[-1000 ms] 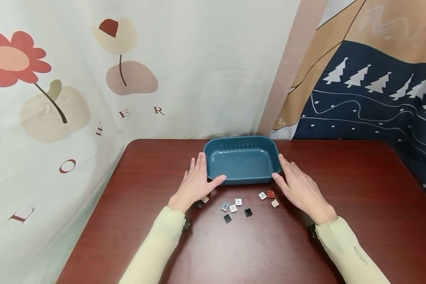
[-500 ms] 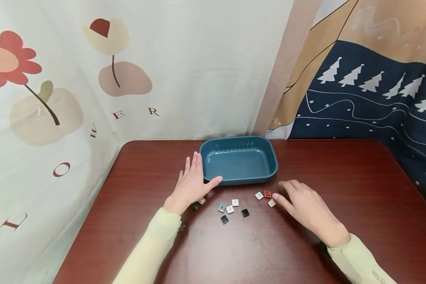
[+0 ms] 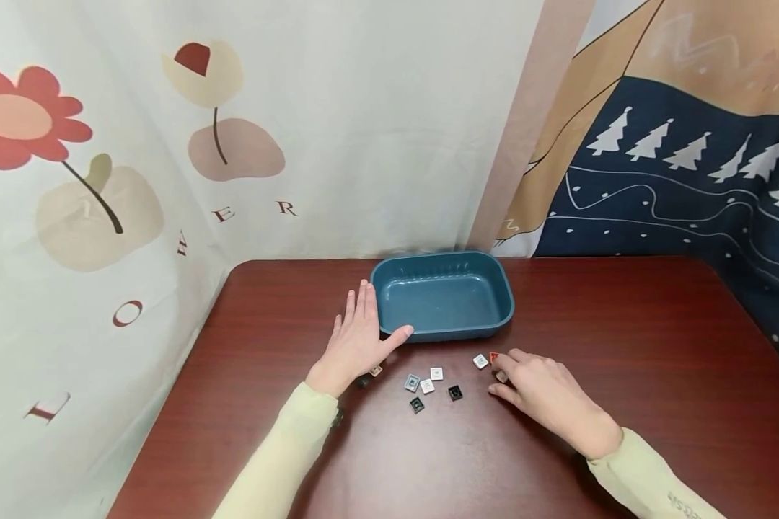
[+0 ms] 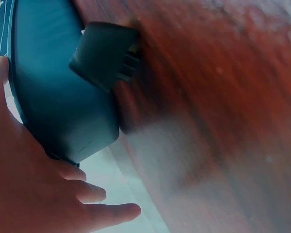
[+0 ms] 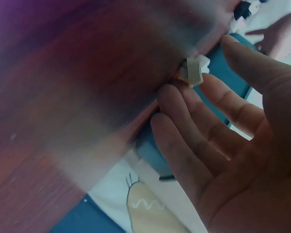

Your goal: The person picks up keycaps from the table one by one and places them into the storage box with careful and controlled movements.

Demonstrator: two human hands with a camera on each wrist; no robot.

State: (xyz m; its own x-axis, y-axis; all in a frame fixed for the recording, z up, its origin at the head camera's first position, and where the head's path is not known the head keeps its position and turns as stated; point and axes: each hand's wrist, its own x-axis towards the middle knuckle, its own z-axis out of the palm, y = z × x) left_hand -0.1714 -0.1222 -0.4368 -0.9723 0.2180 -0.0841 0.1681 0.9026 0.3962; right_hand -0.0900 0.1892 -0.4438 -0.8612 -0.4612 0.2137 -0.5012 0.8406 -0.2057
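My left hand (image 3: 353, 342) rests against the left side of a blue plastic basin (image 3: 444, 334), fingers straight and thumb out along the front rim. My right hand (image 3: 548, 393) is low over the table, fingers slightly bent around a beige keycap (image 5: 194, 73). Its thumb stands apart from the fingers, and nothing is pinched. Just beyond the fingertips are a partly hidden red keycap (image 3: 494, 357) and a white keycap (image 3: 480, 362). Near my left wrist, a dark keycap (image 4: 99, 56) shows large in the left wrist view.
Between the hands lie a grey-blue keycap (image 3: 412, 383), two white keycaps (image 3: 436, 374) and two black keycaps (image 3: 454, 393). A tan keycap (image 3: 376, 370) is partly covered by my left wrist. Patterned curtains (image 3: 363, 144) hang behind the brown table (image 3: 623, 324).
My right hand has left the basin's right side and come down toward the viewer to the beige keycap. My left hand has stayed against the basin.
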